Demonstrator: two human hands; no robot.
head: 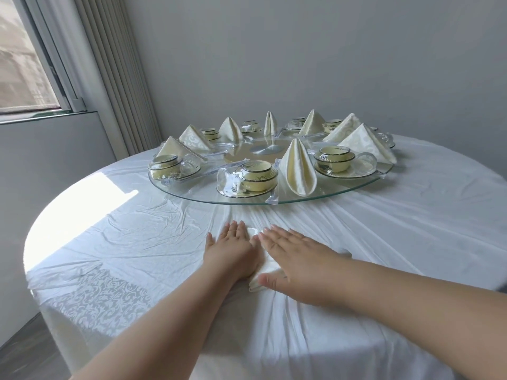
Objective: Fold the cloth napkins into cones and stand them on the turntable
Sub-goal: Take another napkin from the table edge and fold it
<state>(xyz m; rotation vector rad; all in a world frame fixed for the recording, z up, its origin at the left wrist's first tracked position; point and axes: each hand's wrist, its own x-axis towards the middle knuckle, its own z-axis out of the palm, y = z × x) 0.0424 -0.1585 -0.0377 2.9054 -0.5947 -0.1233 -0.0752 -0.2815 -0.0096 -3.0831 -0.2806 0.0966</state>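
both forearms reach in from the near edge onto a round table draped in a white tablecloth (pixel 397 242). the left hand (pixel 233 249) lies flat with its fingers straight and together, palm down. the right hand (pixel 296 255) lies flat too, fingers stretched toward 11 o'clock and thumb out toward the near side. between and beneath the two palms sits a folded white napkin (pixel 264 270); only a narrow strip of it shows, plus a small corner past the left fingertips and an edge past the right wrist at 3 o'clock. both hands press on it, neither one curled around it.

beyond the hands, toward 12 o'clock, the cloth gathers in pleats that run under a glass turntable (pixel 323 198). at its nearest rim stands a cream napkin cone (pixel 297 167), upright, just right of a wrapped bowl and saucer set (pixel 249 178). another wrapped set (pixel 343 161) sits at 2 o'clock from that cone, and a third (pixel 171 167) lies at the turntable's 9 o'clock side. more folded napkins stand around the far rim, with place settings between them. a silver hub (pixel 265 148) marks the centre.

far off at 10 o'clock are a window (pixel 24 64) and pleated curtain (pixel 109 64).
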